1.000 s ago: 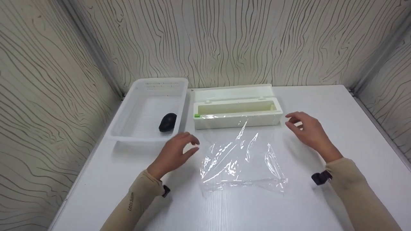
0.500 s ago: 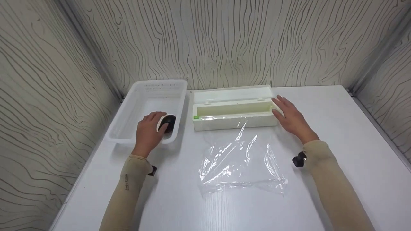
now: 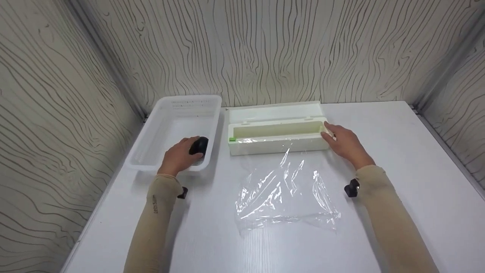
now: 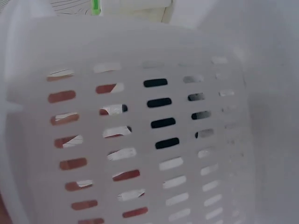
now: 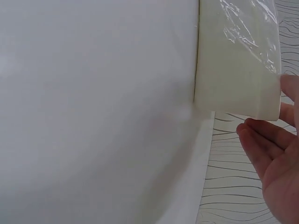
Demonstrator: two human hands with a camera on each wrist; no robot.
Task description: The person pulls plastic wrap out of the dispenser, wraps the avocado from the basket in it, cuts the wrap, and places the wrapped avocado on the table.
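Standing at the left of the counter (image 3: 212,235), the white slotted basket (image 3: 146,167) contains a dark, smooth oval object (image 3: 201,146) near its front right corner. The left hand (image 3: 176,157) reaches over the basket's front rim; its grip is closed about the object, with the thumb on the near side. In the left wrist view, hand and object show in part through the slots. Right of the basket, the white box (image 3: 278,129) bears a green piece (image 3: 232,139) at its front left corner; its lid (image 3: 276,111) is hinged back. Clear film (image 3: 288,193), creased and glossy, extends from the box's front edge over the counter toward the person. The right hand (image 3: 344,142) grasps the box's right end, its grip set with the thumb at the front rim and some fingers nearly straight. A black device (image 3: 352,188) sits at this wrist.
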